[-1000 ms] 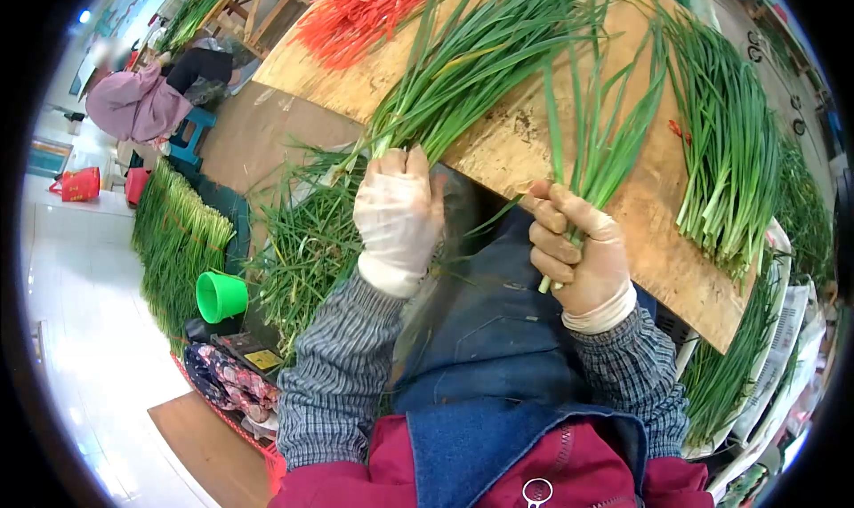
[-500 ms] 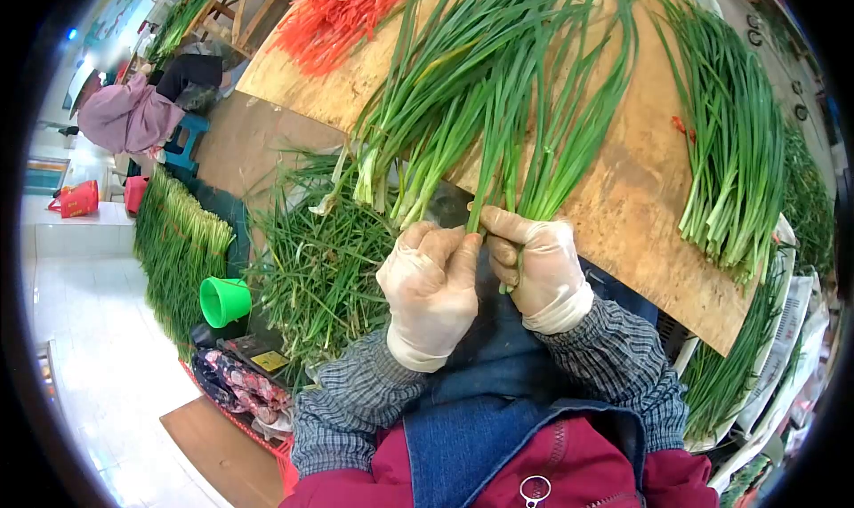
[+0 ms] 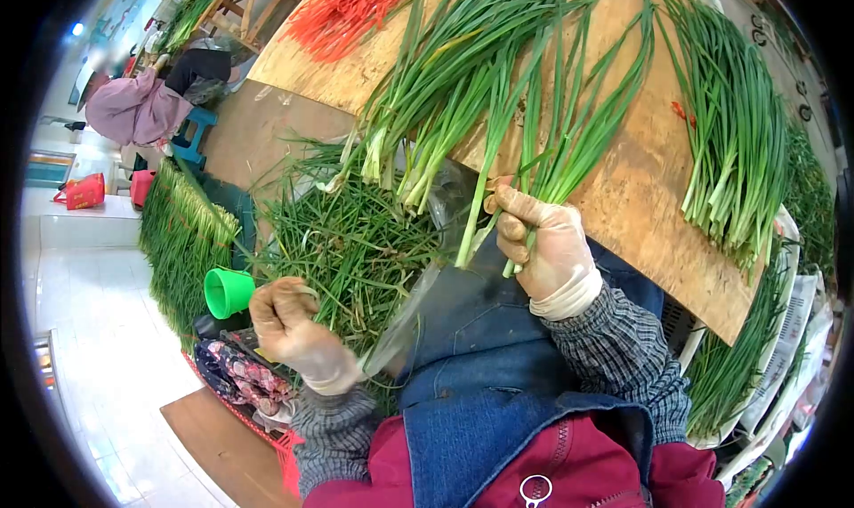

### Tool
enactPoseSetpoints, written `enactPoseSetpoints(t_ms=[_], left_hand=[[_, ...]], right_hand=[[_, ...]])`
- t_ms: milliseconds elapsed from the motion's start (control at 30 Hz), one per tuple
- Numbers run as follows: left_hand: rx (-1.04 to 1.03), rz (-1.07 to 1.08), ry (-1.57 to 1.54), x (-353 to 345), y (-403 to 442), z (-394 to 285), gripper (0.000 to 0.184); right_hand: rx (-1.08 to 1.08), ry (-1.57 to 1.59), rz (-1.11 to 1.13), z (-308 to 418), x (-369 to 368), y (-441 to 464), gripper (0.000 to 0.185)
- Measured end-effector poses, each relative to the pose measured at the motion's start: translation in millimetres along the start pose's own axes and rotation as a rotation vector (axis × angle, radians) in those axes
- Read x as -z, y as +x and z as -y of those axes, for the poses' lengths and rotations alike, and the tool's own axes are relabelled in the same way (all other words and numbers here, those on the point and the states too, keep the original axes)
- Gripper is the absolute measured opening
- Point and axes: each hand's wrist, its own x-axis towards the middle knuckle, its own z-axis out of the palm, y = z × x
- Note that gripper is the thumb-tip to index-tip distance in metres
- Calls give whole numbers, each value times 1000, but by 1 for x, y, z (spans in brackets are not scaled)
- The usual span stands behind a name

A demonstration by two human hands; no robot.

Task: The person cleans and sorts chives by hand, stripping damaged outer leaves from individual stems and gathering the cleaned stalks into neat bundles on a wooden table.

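My right hand (image 3: pixel 547 245), in a thin whitish glove, is closed around the lower stems of a small bunch of garlic chives (image 3: pixel 574 174). Their green leaves spread away over the wooden board. One stalk (image 3: pixel 474 219) sticks out just left of my fingers. Out to the left, my gloved left hand (image 3: pixel 302 330) is over the edge of a heap of loose green trimmings (image 3: pixel 334 241). Its fingers are curled and slightly blurred; whether a thin scrap is in them I cannot make out. A larger pile of garlic chives (image 3: pixel 454 72) lies on the board ahead.
Red ties (image 3: pixel 356 10) lie at the far side of the wooden board (image 3: pixel 658 232). A thick bundle of chives (image 3: pixel 734 143) rests at its right. On the left are a green bucket (image 3: pixel 229 292), standing chives (image 3: pixel 182 250), and a person in pink (image 3: pixel 133 108) near a blue stool (image 3: pixel 194 137).
My left hand has moved away from the stems, left and down to the trimmings heap. My right hand keeps hold of the chives, almost in place.
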Motion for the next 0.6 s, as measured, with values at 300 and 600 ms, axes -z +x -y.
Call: enactPoseSetpoints(t_ms=[300,600], left_hand=[[460,940,-38,-45,-22,-33,35],[163,1006,193,-74,-38,5,26]], right_hand=[[12,-98,39,-9,-1,-9,14],[74,-299,-82,-1,13,-17,12]])
